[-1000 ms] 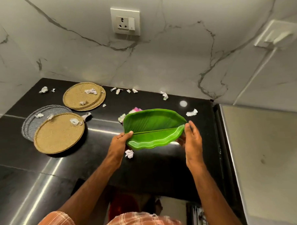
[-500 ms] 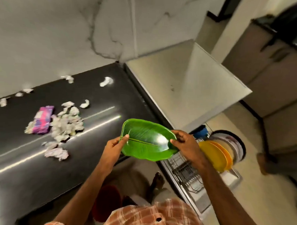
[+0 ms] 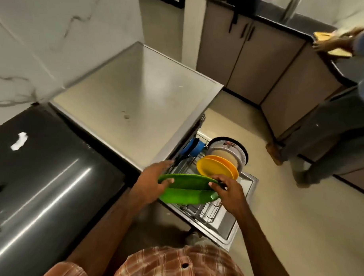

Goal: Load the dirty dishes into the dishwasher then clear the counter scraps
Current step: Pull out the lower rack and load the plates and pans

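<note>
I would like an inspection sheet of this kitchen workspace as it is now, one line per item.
Surface: black counter beside the steel dishwasher top.
Job's things: green plate held over the pulled-out rack; yellow plates, white plates and a blue item stand in it.
Clutter: white paper scraps on the counter.
Grippers: left hand and right hand each grip one end of the green plate.
Cables: nothing seen.
Surroundings: cabinets; another person stands at the far counter.

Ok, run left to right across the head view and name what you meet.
white paper scrap → steel top → left hand → green plate → right hand → second person
</note>
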`<state>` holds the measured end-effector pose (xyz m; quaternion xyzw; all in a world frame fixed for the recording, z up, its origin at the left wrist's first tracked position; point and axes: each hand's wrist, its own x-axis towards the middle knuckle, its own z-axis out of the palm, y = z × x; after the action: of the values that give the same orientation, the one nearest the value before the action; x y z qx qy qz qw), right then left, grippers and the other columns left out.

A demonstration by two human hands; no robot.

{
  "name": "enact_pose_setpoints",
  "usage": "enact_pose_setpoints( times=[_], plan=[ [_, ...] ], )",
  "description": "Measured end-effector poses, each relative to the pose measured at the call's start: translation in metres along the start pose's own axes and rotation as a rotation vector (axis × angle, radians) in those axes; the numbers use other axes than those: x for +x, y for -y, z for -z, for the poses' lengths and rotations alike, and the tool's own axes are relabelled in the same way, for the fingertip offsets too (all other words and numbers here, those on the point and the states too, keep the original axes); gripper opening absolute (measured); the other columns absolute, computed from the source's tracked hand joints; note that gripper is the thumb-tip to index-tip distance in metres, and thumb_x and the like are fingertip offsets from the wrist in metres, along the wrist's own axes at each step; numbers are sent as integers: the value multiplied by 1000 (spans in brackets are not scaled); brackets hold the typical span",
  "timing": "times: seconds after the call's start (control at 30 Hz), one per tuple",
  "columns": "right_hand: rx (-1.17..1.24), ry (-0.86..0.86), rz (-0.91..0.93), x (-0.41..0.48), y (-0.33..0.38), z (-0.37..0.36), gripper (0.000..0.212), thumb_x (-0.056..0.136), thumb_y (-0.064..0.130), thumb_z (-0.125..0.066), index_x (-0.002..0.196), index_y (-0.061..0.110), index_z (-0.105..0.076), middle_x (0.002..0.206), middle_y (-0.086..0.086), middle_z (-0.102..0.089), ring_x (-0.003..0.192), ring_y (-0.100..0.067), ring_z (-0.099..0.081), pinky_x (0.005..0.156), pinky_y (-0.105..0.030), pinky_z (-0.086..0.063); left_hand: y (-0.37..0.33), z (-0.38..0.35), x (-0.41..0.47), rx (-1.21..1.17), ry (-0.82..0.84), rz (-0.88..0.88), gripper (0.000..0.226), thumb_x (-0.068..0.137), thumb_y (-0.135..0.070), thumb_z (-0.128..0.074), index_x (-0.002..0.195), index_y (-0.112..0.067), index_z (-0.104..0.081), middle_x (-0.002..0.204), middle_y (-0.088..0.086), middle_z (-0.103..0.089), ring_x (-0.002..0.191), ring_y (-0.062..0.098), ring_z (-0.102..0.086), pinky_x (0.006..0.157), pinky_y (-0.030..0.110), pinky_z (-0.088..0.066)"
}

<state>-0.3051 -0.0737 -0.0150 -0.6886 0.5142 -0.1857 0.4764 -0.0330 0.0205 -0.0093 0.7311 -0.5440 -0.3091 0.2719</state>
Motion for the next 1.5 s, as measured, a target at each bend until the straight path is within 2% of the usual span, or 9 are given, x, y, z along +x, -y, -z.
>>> enact_pose_setpoints(
  times=[0.2,0.4,0.6,0.73,0.87,1.03,1.17,1.3,1.5],
  plan=[
    [14,61,89,38,-24,55,15,89,17,-80,99,27,-78,100,9,-75,98,-2,-65,83,-15,-47,-66,-68,72,248,437,-92,43,94,-32,-66,137,-29,-61,124,-1,-68,110,17,-64,98,37,-52],
    [371,3,-59,62,-62,90,46,84,23,-85,126,30,-68,116,11,-73,112,-8,-68,93,-24,-54,-79,-114,121,110,274,31,23,94,-23,-56,110,-29,-72,83,-17,-68,77,3,-67,76,27,-56],
    [479,197,-336,70,-132,66,47,88,12,-81,131,19,-65,120,2,-76,113,-20,-71,91,-31,-58,-51,-154,132,-478,164,461,19,100,-3,-59,102,-20,-69,105,12,-75,86,24,-77,82,38,-62],
    [271,200,-401,79,-180,32,26,97,19,-71,122,25,-72,108,5,-79,102,-10,-73,91,-36,-56,-8,-192,134,-681,147,694,16,99,3,-57,109,-8,-64,110,19,-70,91,31,-74,79,32,-63],
    [-151,256,-369,97,-218,-5,64,89,0,-54,142,36,-59,129,-2,-70,117,-25,-65,101,-35,-52,32,-238,162,-774,20,952,27,101,6,-48,120,-12,-55,97,14,-65,79,23,-64,64,27,-57],
    [-470,278,-366,128,-273,-50,77,85,7,-44,152,46,-40,146,2,-56,125,-28,-55,102,-39,-50,72,-297,200,-991,59,1201,43,106,-43,-43,131,-9,-50,119,27,-59,104,37,-63,86,43,-55],
    [-545,244,-386,157,-307,-73,69,89,31,-16,152,44,-43,149,1,-55,131,-30,-53,108,-42,-44,110,-349,223,-930,32,1248,13,100,-6,-58,112,-2,-61,117,27,-64,87,26,-66,62,33,-61],
    [-600,226,-404,174,-344,-90,62,98,15,-51,153,41,-41,150,-2,-55,129,-30,-54,100,-41,-51,145,-384,250,-900,3,1274,7,98,3,-58,103,-1,-61,110,23,-63,85,25,-65,59,30,-62],
    [-547,224,-467,192,-382,-108,80,96,-5,-46,157,44,-34,160,1,-43,139,-30,-46,102,-43,-52,189,-414,274,-889,66,1269,10,99,2,-58,108,5,-62,110,23,-65,104,31,-63,83,37,-58]
  ],
)
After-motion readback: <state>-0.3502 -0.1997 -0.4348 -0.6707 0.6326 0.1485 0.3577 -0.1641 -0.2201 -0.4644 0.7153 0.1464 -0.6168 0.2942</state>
